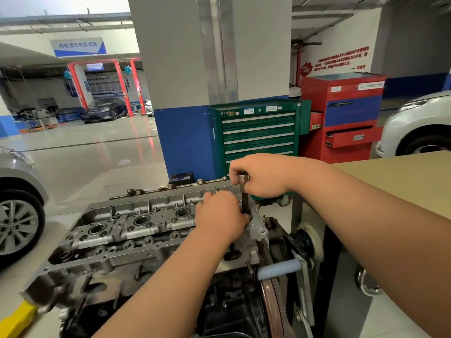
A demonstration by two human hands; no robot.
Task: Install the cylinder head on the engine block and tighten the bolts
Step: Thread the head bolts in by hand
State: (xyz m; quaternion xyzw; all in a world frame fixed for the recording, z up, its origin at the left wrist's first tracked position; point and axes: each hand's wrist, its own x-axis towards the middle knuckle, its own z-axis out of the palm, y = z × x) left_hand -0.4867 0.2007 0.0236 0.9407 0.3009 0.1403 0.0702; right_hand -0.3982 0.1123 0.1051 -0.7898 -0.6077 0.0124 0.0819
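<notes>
Fingers of right hand (257,178) clamp socket tool (244,200); left hand (220,215) grips its shaft, tip hidden.

Head-worn wide view, angled forward-down, near the cylinder head (136,223)

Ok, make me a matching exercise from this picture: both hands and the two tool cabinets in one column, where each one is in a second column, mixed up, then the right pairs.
Column one:
1. left hand
2. right hand
3. green tool cabinet
4. red tool cabinet

Column two:
A. beside the white car
B. on the top end of the socket tool
C. against the blue and grey pillar
D. round the tool's lower shaft, at the cylinder head

Pairs: 1-D, 2-B, 3-C, 4-A.
</notes>
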